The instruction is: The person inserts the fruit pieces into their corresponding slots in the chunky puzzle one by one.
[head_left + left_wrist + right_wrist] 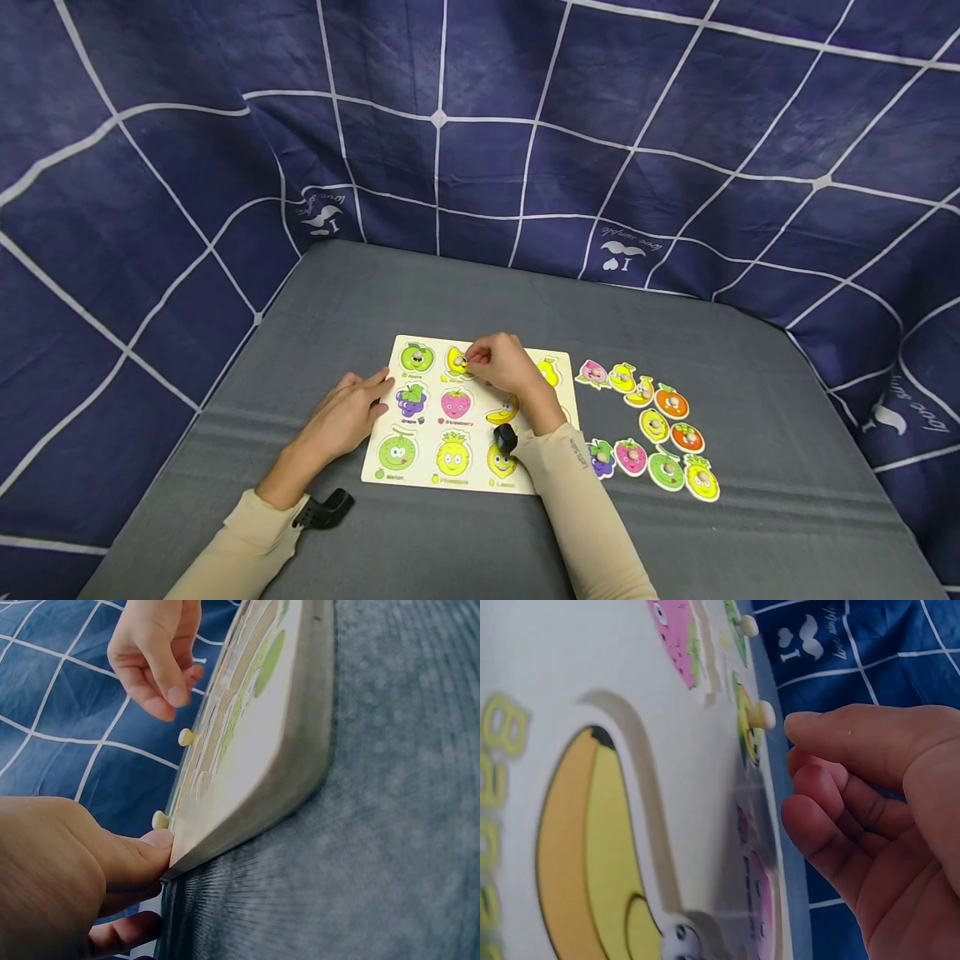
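One puzzle board (426, 458) is lying on the desk (435, 550), and two knobbed pieces, an apple (417, 358) and a mango (454, 360), are sitting at its far left. Ten loose pieces (667, 472) are lying to its right. Two hands are working well apart: the right hand (498, 362) is hovering just beside the mango's knob (762, 715), fingers loosely bent, gripping nothing; the left hand (348, 412) is resting relaxed at the board's left edge, its thumb (124, 859) touching it.

Navy curtain (491, 158) with white grid lines, grey tabletop (480, 292)
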`<control>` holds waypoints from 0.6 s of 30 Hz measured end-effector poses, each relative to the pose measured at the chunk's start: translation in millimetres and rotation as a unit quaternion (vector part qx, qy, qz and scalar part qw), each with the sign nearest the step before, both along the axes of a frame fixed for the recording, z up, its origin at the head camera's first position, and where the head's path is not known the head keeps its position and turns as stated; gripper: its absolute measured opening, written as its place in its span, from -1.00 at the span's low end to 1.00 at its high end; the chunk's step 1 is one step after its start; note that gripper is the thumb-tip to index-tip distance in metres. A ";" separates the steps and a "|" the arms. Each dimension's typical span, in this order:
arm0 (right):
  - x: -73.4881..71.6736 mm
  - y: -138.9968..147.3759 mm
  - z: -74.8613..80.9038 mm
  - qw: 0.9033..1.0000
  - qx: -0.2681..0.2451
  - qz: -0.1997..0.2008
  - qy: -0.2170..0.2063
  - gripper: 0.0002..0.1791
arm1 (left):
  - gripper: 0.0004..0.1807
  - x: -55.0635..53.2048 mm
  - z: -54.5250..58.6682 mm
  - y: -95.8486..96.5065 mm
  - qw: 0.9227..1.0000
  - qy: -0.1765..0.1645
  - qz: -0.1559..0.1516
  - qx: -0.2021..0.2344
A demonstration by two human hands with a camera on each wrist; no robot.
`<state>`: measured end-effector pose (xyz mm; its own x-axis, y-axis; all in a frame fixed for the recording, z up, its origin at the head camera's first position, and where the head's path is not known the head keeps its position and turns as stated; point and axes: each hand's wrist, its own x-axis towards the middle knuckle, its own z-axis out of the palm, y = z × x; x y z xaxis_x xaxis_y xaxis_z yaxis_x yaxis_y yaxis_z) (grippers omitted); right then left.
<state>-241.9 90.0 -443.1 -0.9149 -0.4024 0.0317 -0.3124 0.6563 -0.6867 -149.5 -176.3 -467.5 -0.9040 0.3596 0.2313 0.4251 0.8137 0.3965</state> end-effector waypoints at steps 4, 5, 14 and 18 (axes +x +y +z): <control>2.2 6.7 2.8 1.000 -0.008 -0.012 0.003 -0.95 | -0.55 -0.4 -0.2 0.3 1.000 -0.001 0.001 0.000; 2.7 9.1 3.8 1.000 -0.009 -0.015 0.006 -0.95 | -0.55 -0.5 -0.3 0.4 1.000 -0.001 0.001 0.000; 4.1 33.2 7.1 0.999 -0.015 -0.038 0.017 -0.95 | -0.56 -0.3 0.6 0.3 1.000 0.007 -0.002 0.005; 4.4 42.5 8.1 0.999 -0.017 -0.042 0.021 -0.94 | -0.56 -0.1 0.0 0.1 1.000 0.008 -0.003 0.006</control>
<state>-237.5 132.5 -435.0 -0.9429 -0.3224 0.0836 -0.2868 0.6585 -0.6958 -149.6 -176.2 -467.5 -0.8984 0.3617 0.2492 0.4355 0.8068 0.3992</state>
